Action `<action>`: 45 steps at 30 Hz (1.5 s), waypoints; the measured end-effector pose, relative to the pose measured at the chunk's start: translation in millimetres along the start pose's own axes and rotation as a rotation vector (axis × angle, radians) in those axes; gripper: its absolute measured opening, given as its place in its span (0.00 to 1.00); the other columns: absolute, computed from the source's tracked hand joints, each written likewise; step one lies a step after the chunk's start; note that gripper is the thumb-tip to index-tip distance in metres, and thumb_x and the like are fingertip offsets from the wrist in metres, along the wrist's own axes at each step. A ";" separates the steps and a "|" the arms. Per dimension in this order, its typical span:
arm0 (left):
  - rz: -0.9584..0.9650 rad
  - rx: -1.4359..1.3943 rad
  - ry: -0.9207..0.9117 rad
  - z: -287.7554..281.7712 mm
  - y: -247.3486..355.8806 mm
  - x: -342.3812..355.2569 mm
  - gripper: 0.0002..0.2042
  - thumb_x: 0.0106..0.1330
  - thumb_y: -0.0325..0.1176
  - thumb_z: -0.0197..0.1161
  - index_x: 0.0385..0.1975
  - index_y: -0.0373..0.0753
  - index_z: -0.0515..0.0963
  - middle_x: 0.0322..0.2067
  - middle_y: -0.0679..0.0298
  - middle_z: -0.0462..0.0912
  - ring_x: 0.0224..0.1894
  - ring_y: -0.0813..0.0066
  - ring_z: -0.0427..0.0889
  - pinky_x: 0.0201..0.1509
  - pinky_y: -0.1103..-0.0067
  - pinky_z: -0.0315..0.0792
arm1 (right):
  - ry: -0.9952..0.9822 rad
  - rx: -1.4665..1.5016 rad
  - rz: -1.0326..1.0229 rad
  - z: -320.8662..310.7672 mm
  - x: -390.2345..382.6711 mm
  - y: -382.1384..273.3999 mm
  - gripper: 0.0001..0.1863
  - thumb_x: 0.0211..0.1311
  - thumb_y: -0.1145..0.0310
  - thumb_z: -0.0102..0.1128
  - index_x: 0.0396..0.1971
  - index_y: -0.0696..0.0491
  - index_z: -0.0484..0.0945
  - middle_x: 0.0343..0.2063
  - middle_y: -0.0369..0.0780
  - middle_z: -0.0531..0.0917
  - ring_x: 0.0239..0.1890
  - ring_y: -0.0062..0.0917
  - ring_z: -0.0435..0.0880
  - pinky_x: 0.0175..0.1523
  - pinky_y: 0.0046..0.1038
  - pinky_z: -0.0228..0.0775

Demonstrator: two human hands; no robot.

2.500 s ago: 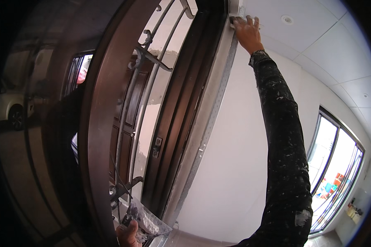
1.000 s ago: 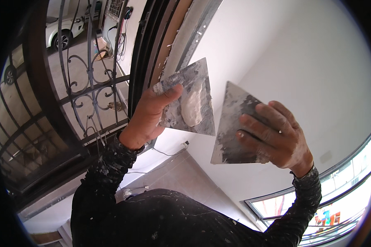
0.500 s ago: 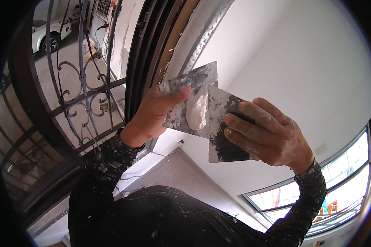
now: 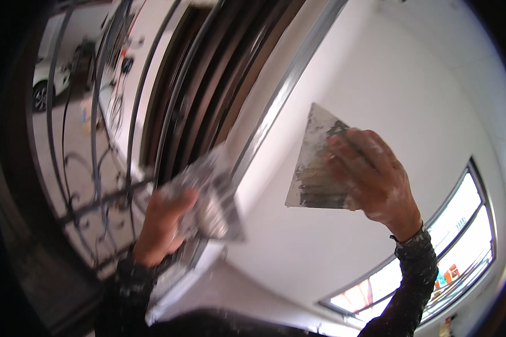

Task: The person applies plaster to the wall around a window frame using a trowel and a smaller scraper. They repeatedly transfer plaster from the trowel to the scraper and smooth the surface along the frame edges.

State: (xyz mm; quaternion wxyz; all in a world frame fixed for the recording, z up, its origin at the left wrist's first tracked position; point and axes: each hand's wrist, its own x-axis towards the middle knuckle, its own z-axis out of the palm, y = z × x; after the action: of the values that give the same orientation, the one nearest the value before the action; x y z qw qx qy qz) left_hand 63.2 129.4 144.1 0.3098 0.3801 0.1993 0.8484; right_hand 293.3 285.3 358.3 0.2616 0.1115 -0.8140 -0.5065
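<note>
White paste [image 4: 212, 218] is seen, in the head view, heaped on a smeared metal plate [image 4: 212, 175], pinched between thumb and fingers of the left hand [image 4: 162, 224]; both are blurred. A metal blade [image 4: 310, 163], apart from the plate, is gripped by the right hand [image 4: 379, 180], fingers laid across its face, before a white wall [image 4: 433, 106].

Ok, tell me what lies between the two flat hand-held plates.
No object: in the head view, only white wall shows through the gap between the left plate and right plate.
</note>
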 end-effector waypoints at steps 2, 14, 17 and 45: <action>-0.012 0.010 0.093 -7.3 13.6 -5.1 0.23 0.63 0.36 0.68 0.55 0.32 0.73 0.45 0.59 0.84 0.45 0.68 0.85 0.52 0.68 0.80 | 0.116 -0.267 0.077 -15.0 16.7 44.9 0.22 0.53 0.71 0.67 0.51 0.46 0.81 0.58 0.35 0.78 0.64 0.37 0.72 0.65 0.38 0.73; 0.110 -0.048 0.184 -47.3 34.3 -21.1 0.24 0.61 0.34 0.70 0.55 0.32 0.72 0.45 0.59 0.83 0.46 0.67 0.84 0.51 0.68 0.80 | 0.293 -0.757 0.207 -34.8 138.5 238.8 0.39 0.50 0.81 0.67 0.65 0.39 0.71 0.63 0.34 0.74 0.58 0.33 0.76 0.67 0.37 0.67; 0.120 -0.064 0.173 -44.3 36.0 -22.4 0.20 0.62 0.34 0.71 0.51 0.31 0.76 0.43 0.59 0.85 0.43 0.68 0.86 0.48 0.71 0.80 | 0.289 -0.794 0.162 -26.5 150.5 255.1 0.40 0.52 0.79 0.68 0.66 0.37 0.69 0.63 0.33 0.74 0.58 0.32 0.76 0.67 0.37 0.67; 0.083 -0.070 0.159 -41.2 44.4 -24.3 0.23 0.61 0.32 0.69 0.55 0.34 0.73 0.45 0.60 0.83 0.46 0.67 0.84 0.52 0.68 0.79 | 0.231 -0.724 0.239 -18.3 144.2 260.5 0.35 0.54 0.82 0.60 0.63 0.40 0.73 0.63 0.33 0.75 0.60 0.33 0.74 0.67 0.39 0.62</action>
State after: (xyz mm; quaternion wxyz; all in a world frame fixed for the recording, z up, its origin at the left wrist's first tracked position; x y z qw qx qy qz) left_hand 27.6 76.4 130.8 0.2707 0.3085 0.1775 0.8945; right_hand 204.1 327.2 639.8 0.4307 -0.0271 -0.5553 -0.7109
